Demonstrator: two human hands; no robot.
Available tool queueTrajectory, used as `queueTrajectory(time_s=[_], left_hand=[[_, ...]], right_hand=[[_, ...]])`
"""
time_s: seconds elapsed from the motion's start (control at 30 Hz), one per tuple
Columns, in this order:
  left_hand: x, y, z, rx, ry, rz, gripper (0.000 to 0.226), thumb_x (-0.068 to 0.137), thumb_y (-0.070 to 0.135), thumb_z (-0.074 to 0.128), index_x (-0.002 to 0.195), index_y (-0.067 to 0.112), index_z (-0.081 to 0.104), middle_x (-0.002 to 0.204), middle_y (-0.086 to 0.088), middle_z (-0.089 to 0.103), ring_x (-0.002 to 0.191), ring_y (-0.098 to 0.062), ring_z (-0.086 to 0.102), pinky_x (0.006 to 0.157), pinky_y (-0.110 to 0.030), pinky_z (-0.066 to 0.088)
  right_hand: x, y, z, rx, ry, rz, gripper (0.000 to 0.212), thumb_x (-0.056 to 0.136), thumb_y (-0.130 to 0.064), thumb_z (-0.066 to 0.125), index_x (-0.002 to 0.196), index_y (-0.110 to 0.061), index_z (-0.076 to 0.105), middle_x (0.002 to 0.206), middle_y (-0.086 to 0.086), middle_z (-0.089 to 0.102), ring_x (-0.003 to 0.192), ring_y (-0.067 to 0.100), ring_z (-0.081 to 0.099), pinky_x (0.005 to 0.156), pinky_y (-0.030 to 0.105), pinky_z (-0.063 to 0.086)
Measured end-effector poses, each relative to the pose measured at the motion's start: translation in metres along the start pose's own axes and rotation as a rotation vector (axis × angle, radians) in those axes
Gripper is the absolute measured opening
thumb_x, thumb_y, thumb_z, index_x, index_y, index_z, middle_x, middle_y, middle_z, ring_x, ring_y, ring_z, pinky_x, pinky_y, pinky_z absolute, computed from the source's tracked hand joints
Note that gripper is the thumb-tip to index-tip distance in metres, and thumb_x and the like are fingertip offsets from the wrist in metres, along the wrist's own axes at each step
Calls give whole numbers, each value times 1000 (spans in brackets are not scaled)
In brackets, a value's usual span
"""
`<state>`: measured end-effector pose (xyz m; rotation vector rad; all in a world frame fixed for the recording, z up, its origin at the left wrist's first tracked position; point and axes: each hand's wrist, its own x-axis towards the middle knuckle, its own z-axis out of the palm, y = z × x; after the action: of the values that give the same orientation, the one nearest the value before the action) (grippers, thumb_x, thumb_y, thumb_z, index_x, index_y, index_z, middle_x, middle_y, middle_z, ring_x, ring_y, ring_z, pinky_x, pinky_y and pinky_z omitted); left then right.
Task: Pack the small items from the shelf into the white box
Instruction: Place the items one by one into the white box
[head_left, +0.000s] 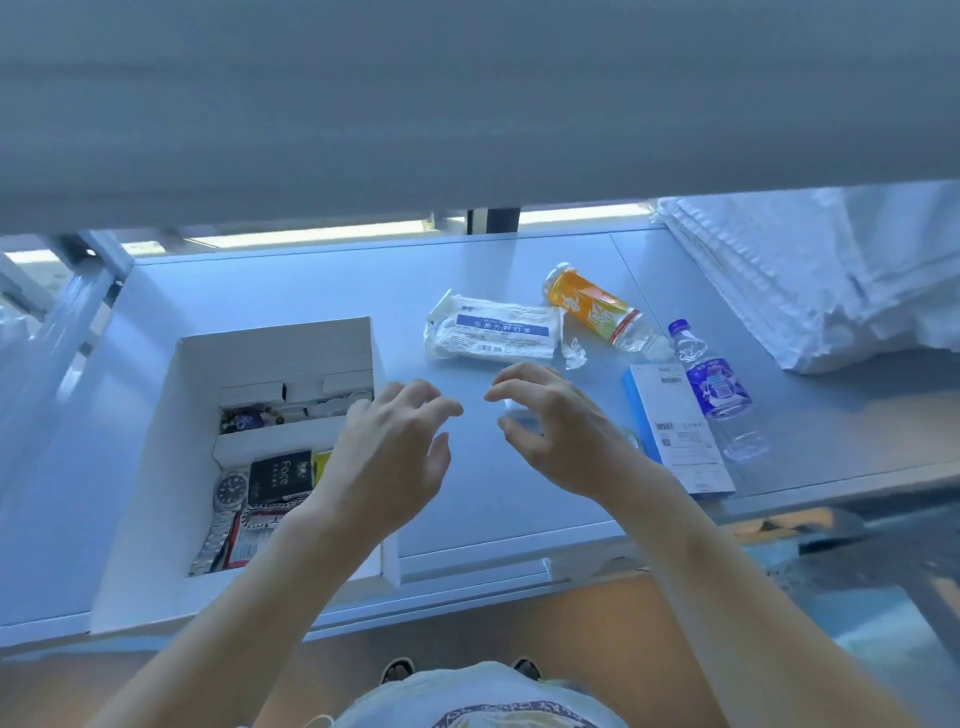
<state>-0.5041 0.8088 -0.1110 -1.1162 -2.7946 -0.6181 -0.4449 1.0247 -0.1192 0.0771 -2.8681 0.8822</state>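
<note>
Both hands, left hand (387, 457) and right hand (558, 431), hover empty with fingers spread, poised between the white box (156, 467) and the mask packet (493, 330), likely next.

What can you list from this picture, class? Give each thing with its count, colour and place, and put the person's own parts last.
shelf: 1, pale blue-grey, under everything
box: 1, white, open, left on shelf
watch: 1, silver with dark dial, in box, near left corner
black pack: 1, black, in box beside watch
mask pack: 1, white with blue label, centre back
orange bottle: 1, orange label, lying down, right of mask pack
water bottle: 1, clear with blue label, lying down, right
carton: 1, white and blue, beside water bottle
white sheets: a stack, white, far right
left hand: 1, open, empty, by box
right hand: 1, fingers curled, above shelf
</note>
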Motion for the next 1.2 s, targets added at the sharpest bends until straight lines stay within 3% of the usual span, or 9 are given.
queueTrajectory(time_s=[0.13,0.23,0.33,0.5,0.6,0.8,1.0,1.2], left_hand=[[14,21,15,-5,-36,20,26,92,17,65,117,21,72,118,3,66,112,-23,58,100,-40,43],[20,40,26,-50,-99,51,27,95,20,62,120,23,70,119,6,64,111,-21,58,96,-37,45],[25,56,37,-68,-135,69,28,96,22,60,122,24,68,120,8,62,113,-19,57,95,-37,47],[31,75,53,-64,-217,88,30,96,23,60,126,26,67,125,8,61,116,-20,55,96,-37,46],[32,82,59,-61,-245,101,31,97,26,59,127,28,66,126,11,60,117,-18,53,96,-35,46],[34,85,62,-76,-248,102,29,97,25,60,125,27,67,124,10,61,113,-19,55,94,-37,47],[31,74,53,-36,-154,128,26,94,22,63,119,26,70,121,7,64,115,-21,57,93,-37,47],[26,41,29,5,-39,74,25,92,19,65,116,22,71,123,4,64,119,-24,55,96,-43,47]], right_hand=[[-21,53,-10,-149,-35,189,35,92,-13,65,127,-14,67,127,-3,60,121,22,55,98,38,48],[-38,94,-14,-263,-164,360,48,91,-13,63,139,-15,58,136,-1,54,126,22,54,102,35,44],[-53,118,-10,-218,-241,431,59,88,-10,63,146,-13,51,141,0,51,127,24,55,105,32,44],[-63,131,4,-225,-233,393,59,89,-7,60,147,-10,47,145,3,48,134,24,47,112,35,41],[-63,134,6,-245,-216,382,46,89,-1,55,134,-7,53,135,8,50,129,27,46,108,34,42],[-63,139,2,-232,-174,386,46,84,6,53,128,-7,59,125,7,54,121,27,50,99,34,47],[-52,118,-9,-204,-42,321,56,82,-12,69,138,-12,60,134,4,54,118,27,55,98,41,48],[-18,70,-13,-109,19,167,57,80,-8,73,136,-11,62,132,1,54,119,25,56,97,30,48]])
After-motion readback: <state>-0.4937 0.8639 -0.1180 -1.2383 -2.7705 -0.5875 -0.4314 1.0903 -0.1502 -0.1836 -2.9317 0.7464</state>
